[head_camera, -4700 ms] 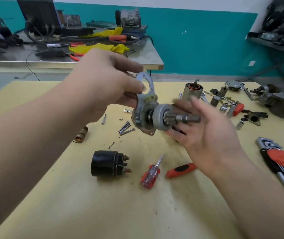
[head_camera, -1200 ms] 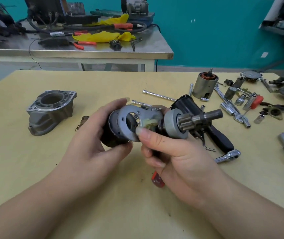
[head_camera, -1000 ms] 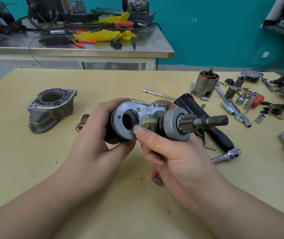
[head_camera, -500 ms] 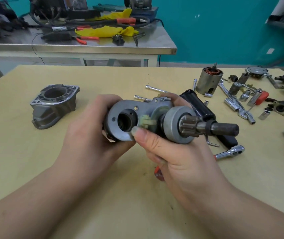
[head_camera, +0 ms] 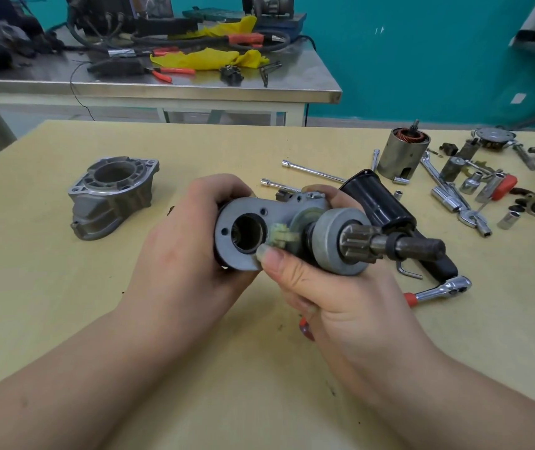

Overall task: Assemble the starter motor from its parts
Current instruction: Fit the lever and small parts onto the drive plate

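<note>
Together above the yellow table (head_camera: 65, 319), left hand (head_camera: 181, 254) gripped grey plate (head_camera: 240, 241), right hand (head_camera: 331, 287) clasped pinion drive (head_camera: 341, 241), housing (head_camera: 113, 193) lay left of plate.

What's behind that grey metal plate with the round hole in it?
A black cylinder shows only as a dark edge behind the plate; the left hand grips it and covers the rest.

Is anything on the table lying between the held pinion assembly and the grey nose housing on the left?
Nothing visible does. The table between the pinion assembly, held in both hands, and the nose housing shows bare; only the left hand sits on that side.
</note>
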A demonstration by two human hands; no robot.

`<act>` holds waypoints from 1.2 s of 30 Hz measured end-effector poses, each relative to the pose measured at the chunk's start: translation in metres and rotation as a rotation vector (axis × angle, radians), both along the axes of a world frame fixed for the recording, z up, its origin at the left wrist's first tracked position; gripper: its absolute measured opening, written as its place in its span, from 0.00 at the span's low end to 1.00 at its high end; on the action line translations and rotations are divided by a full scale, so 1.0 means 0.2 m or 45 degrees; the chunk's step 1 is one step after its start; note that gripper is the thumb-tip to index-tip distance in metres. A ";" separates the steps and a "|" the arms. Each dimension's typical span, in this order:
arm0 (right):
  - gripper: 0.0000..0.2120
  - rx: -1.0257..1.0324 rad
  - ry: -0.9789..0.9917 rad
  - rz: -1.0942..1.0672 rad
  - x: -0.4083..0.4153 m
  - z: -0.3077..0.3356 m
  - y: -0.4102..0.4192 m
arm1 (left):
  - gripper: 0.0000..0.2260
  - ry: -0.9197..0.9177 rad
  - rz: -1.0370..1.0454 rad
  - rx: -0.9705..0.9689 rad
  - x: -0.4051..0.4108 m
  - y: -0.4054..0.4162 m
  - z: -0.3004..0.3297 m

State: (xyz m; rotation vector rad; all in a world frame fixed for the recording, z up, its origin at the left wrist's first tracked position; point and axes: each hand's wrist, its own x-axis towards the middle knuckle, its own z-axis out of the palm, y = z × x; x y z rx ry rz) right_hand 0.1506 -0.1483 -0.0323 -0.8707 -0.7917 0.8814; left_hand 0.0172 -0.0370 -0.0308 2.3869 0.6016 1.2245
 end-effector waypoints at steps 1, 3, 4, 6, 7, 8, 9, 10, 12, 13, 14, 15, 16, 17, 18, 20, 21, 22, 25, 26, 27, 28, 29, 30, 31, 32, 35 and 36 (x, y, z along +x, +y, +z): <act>0.31 0.007 0.022 0.012 0.00 0.00 0.00 | 0.23 0.017 0.018 0.018 0.00 0.00 0.00; 0.28 0.013 0.046 0.036 0.00 0.01 0.00 | 0.24 0.046 0.055 0.088 0.00 0.01 0.01; 0.27 0.007 0.038 0.051 0.00 0.01 -0.01 | 0.24 0.061 0.068 0.139 0.01 0.01 0.01; 0.23 -0.022 -0.009 0.081 0.00 0.02 -0.01 | 0.24 0.074 0.076 0.207 0.00 0.02 0.02; 0.21 -0.039 -0.031 0.094 0.00 0.02 -0.01 | 0.24 0.067 0.073 0.207 0.00 0.02 0.03; 0.18 -0.053 -0.041 0.107 0.01 0.02 -0.01 | 0.24 0.057 0.064 0.191 0.00 0.03 0.03; 0.16 -0.063 -0.039 0.120 0.01 0.02 -0.01 | 0.24 0.048 0.046 0.163 0.00 0.02 0.03; 0.14 -0.071 -0.032 0.133 0.01 0.03 -0.01 | 0.24 0.041 0.020 0.121 0.00 0.02 0.02; 0.11 -0.095 -0.033 0.151 0.01 0.03 -0.01 | 0.24 0.041 -0.050 0.010 0.00 0.02 0.02; 0.11 -0.119 -0.052 0.154 0.02 0.04 -0.01 | 0.25 0.045 -0.092 -0.045 0.00 0.02 0.02; 0.12 -0.156 -0.084 0.150 0.02 0.03 -0.01 | 0.26 0.047 -0.145 -0.093 0.00 0.02 0.02; 0.13 -0.202 -0.121 0.142 0.03 0.03 -0.02 | 0.26 0.046 -0.212 -0.136 -0.01 0.02 0.01; 0.13 -0.243 -0.148 0.138 0.04 0.02 -0.02 | 0.25 0.046 -0.284 -0.186 -0.02 0.02 0.01; 0.13 -0.268 -0.154 0.139 0.04 0.02 -0.02 | 0.25 0.051 -0.351 -0.249 -0.03 0.02 0.01; 0.12 -0.275 -0.141 0.143 0.05 0.02 -0.02 | 0.25 0.062 -0.405 -0.312 -0.04 0.03 0.01; 0.11 -0.264 -0.112 0.162 0.06 0.04 -0.02 | 0.24 0.077 -0.450 -0.404 -0.05 0.04 0.00; 0.10 -0.255 -0.103 0.183 0.07 0.04 -0.01 | 0.24 0.075 -0.446 -0.441 -0.05 0.04 0.00; 0.09 -0.240 -0.095 0.207 0.08 0.05 -0.01 | 0.23 0.064 -0.440 -0.473 -0.05 0.05 0.00; 0.07 -0.199 -0.073 0.252 0.11 0.07 -0.01 | 0.24 0.027 -0.503 -0.563 -0.06 0.07 0.02; 0.08 -0.199 -0.077 0.252 0.12 0.07 -0.01 | 0.26 0.019 -0.530 -0.598 -0.06 0.07 0.02; 0.10 -0.206 -0.085 0.249 0.12 0.08 -0.01 | 0.28 0.012 -0.548 -0.628 -0.06 0.08 0.03; 0.13 -0.220 -0.086 0.249 0.12 0.08 -0.01 | 0.30 0.009 -0.560 -0.651 -0.07 0.08 0.03; 0.15 -0.241 -0.085 0.245 0.13 0.07 -0.01 | 0.31 0.010 -0.569 -0.670 -0.07 0.09 0.03; 0.16 -0.263 -0.083 0.246 0.13 0.07 -0.01 | 0.32 0.012 -0.582 -0.685 -0.07 0.09 0.03; 0.15 -0.284 -0.077 0.255 0.13 0.08 -0.01 | 0.32 0.015 -0.595 -0.693 -0.07 0.09 0.03; 0.13 -0.309 -0.059 0.267 0.13 0.08 -0.01 | 0.32 0.020 -0.609 -0.698 -0.07 0.10 0.04; 0.10 -0.414 0.078 0.336 0.12 0.08 -0.01 | 0.31 0.030 -0.622 -0.696 -0.07 0.10 0.03; 0.12 -0.449 0.120 0.353 0.12 0.08 -0.01 | 0.32 0.026 -0.624 -0.700 -0.07 0.10 0.03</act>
